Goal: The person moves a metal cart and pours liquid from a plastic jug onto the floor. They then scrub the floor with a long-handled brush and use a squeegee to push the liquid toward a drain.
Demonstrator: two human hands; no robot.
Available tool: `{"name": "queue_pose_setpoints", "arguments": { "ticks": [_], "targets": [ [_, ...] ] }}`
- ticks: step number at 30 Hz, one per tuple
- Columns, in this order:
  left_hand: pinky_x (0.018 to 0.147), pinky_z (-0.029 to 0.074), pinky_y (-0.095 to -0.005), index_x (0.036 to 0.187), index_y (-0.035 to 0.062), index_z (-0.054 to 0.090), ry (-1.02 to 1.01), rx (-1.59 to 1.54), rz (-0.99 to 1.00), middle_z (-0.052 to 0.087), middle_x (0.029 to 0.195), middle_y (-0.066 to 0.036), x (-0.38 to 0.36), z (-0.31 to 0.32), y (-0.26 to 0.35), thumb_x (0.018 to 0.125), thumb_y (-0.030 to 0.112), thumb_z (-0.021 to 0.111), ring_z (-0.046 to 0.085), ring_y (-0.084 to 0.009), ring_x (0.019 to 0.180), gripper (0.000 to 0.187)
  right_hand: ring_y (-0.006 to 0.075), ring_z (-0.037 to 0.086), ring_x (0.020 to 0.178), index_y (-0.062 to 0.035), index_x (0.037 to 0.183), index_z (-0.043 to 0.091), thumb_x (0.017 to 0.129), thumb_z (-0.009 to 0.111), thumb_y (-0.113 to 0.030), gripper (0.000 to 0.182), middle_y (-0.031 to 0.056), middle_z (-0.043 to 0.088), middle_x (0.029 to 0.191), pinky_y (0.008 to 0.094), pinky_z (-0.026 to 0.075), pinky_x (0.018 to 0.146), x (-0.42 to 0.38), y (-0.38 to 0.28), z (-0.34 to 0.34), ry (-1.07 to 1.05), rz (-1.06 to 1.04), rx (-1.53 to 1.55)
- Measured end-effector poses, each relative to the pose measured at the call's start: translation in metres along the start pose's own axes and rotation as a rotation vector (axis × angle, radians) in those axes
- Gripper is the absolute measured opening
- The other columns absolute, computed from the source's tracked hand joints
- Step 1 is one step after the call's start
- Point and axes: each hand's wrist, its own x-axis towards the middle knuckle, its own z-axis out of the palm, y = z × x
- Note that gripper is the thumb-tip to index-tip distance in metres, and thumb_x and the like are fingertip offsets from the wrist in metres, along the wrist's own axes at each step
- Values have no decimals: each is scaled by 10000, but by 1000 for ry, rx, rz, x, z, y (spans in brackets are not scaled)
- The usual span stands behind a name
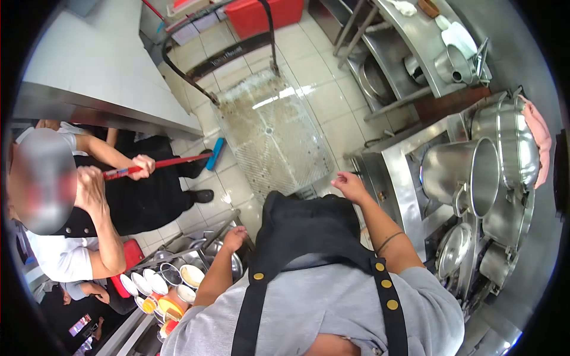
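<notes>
My left hand (236,238) hangs low at my left side, near metal pans at the end of the counter; its fingers look curled, and whether it holds anything is too small to tell. On the other side, my right hand (349,185) is held out beside the stove front with its fingers apart and nothing in them. Between and beyond my hands lies a wet, dirty platform cart (279,136) on the floor, its black handle (228,55) at the far end. Neither hand touches the cart.
A co-worker (127,196) at the left holds a red pole (178,160) with a blue brush head (217,154). Large steel pots (454,175) stand on the stove at the right. Steel shelves (395,53) are at the upper right, a red bin (261,18) beyond the cart, bowls (192,276) lower left.
</notes>
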Motion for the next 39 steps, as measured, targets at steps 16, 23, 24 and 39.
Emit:
{"name": "queue_pose_setpoints", "arguments": {
  "ticks": [16,23,24,39],
  "targets": [
    [1028,506,-355,1340,15,629,138,-81,340,700,1278,-161,53,-82,188,958,257,702,665,-249,1190,458,202,730,945,-19,1341,617,918,739,-151,460,159,730,1192,339,575,853,102,-164,-119,711,-378,245],
    [1038,484,-402,1285,55,668,468,70,716,701,1261,-155,69,-100,430,938,247,696,641,-317,1222,398,189,724,950,-7,1286,659,923,737,-169,405,141,743,1155,324,561,863,255,-269,-215,695,-674,92],
    [1036,484,-414,1263,64,667,556,156,793,685,1263,-157,80,-103,473,925,244,694,622,-347,1227,384,170,716,953,-5,1254,683,930,736,-157,362,120,751,1120,308,557,867,300,-282,-241,688,-724,170],
    [1195,206,-627,1129,174,744,1080,740,572,687,1189,-43,252,-150,853,957,464,648,563,-282,1248,351,155,697,982,-5,1208,714,961,711,-119,273,96,743,1117,292,547,871,542,-390,-425,579,-783,232]
  ]
}}
